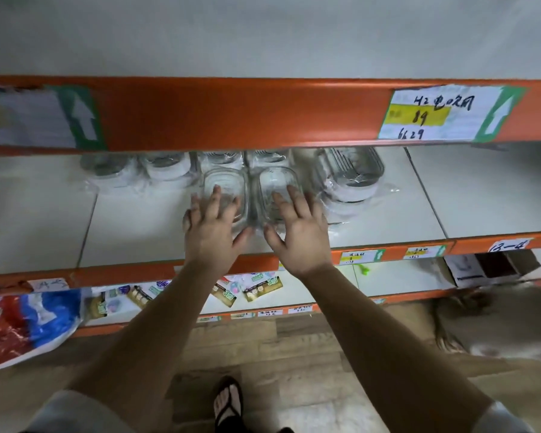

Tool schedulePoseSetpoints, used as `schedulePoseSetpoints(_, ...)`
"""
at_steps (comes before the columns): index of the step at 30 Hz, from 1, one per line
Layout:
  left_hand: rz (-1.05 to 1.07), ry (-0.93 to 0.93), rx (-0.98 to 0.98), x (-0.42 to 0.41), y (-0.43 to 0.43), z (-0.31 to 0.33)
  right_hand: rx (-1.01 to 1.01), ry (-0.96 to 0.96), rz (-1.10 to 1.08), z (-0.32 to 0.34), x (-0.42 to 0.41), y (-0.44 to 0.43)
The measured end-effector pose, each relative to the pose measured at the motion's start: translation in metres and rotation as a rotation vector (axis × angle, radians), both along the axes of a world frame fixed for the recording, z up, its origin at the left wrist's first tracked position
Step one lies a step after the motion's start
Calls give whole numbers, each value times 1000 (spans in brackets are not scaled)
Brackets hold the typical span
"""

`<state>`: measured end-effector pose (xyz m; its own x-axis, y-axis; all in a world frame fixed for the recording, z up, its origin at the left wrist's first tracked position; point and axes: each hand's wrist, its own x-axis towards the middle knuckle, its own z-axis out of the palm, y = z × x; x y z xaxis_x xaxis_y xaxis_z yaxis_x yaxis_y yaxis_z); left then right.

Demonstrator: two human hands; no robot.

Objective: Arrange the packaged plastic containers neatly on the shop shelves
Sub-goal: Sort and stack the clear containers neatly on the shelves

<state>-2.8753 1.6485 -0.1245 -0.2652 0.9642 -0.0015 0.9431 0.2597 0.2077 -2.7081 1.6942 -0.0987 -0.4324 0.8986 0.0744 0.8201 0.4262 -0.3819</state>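
Observation:
Two clear rectangular plastic containers in wrap stand side by side on the white middle shelf [138, 226]. My left hand [211, 226] lies with straight, spread fingers on the left container [224, 182]. My right hand [297, 228] rests the same way on the right container [277, 181]. Behind them, under the orange beam, sit more wrapped containers: two round ones at the left [166, 167], two clear ones in the middle [222, 159], and a larger ribbed one with a white base [353, 176] at the right.
An orange upper shelf beam [231, 114] with a handwritten price label [431, 114] hangs low over the shelf. The lower shelf holds small carded packs [256, 289], a cardboard box [494, 267] and a red and blue bag [22, 323]. My sandalled foot [228, 404] stands on the wooden floor.

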Motion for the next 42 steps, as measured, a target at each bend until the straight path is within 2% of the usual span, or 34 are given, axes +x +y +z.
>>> schedulePoseSetpoints(5,65,-62,156,1,3,1,-62,-96,-38,-10,-18,12)
schedulePoseSetpoints(8,38,-54,200,-1,-3,2,-109,-79,-136,-14,-27,15)
schedulePoseSetpoints(11,15,-71,222,-4,-14,6,-86,-69,-187,-14,-31,15)
schedulePoseSetpoints(15,6,-103,236,-5,-31,14,-39,-68,-153,-9,-27,5)
schedulePoseSetpoints(22,-1,-112,276,4,-91,47,0,89,-70,24,5,-47)
schedulePoseSetpoints(30,-22,-100,305,35,-160,116,48,260,-90,90,45,-103)
schedulePoseSetpoints(34,-100,-61,424,48,-184,151,92,395,-69,122,61,-132)
schedulePoseSetpoints(39,-127,-40,613,48,-198,188,280,542,-6,161,74,-147)
schedulePoseSetpoints(42,-135,-18,699,39,-196,213,317,627,29,187,73,-142)
